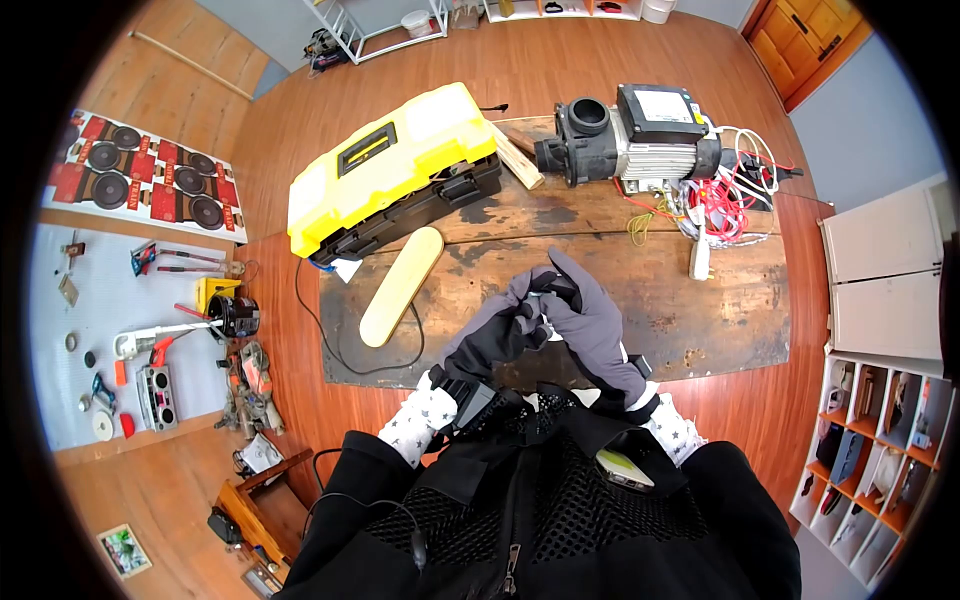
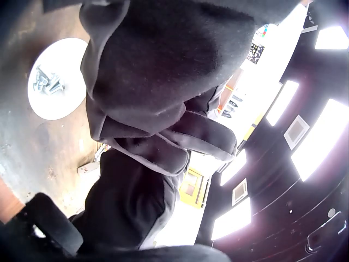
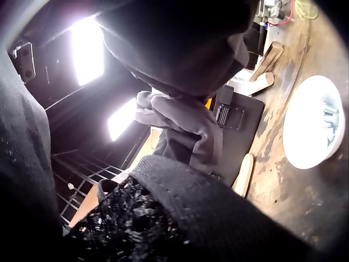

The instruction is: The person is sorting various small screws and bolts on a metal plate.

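Both hands wear grey and black gloves and meet close together over the front of the wooden table (image 1: 700, 330) in the head view. My left hand (image 1: 495, 325) has curled fingers right at the right hand. The right hand (image 1: 590, 315) bends in toward it, one finger pointing up and away. I cannot tell whether anything is pinched between them. Below the hands stands a white bowl (image 2: 68, 93) with several metal bolts (image 2: 48, 83) in it; the right wrist view shows the same bowl (image 3: 305, 125), while the hands mostly hide it in the head view.
On the table's left lie a yellow and black toolbox (image 1: 400, 165) and a rounded wooden board (image 1: 402, 288) over a black cable. Wood pieces (image 1: 518, 160) lie behind. At the back right sits a pump with a motor (image 1: 650, 140) beside tangled wires (image 1: 722, 205) and a white plug (image 1: 700, 260).
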A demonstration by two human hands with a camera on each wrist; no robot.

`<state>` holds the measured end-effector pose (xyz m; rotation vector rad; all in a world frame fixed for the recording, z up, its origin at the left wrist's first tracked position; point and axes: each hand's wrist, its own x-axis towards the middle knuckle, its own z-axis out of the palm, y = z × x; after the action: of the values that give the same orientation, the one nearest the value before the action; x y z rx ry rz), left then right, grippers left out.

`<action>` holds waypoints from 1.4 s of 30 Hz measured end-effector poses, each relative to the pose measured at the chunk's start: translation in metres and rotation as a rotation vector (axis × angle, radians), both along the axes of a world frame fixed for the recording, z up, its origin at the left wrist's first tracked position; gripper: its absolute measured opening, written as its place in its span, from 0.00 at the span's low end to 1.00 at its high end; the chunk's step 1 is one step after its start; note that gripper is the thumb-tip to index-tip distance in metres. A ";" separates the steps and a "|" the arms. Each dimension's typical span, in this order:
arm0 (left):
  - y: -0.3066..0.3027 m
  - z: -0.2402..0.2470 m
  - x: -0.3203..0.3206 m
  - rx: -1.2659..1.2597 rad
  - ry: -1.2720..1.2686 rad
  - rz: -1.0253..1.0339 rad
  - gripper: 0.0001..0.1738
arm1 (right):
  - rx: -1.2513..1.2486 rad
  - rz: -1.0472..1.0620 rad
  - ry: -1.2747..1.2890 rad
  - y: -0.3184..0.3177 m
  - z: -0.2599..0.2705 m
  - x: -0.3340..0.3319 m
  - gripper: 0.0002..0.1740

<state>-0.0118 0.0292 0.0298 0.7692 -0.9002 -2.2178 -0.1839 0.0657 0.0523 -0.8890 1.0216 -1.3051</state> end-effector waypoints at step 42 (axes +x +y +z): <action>0.005 0.036 -0.020 0.013 0.144 0.007 0.28 | 0.085 0.077 -0.144 -0.007 0.055 -0.027 0.39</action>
<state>-0.0322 0.0343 0.0655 0.6081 -0.8118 -2.2433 -0.2108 0.0583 0.1072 -0.7519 0.9141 -1.2338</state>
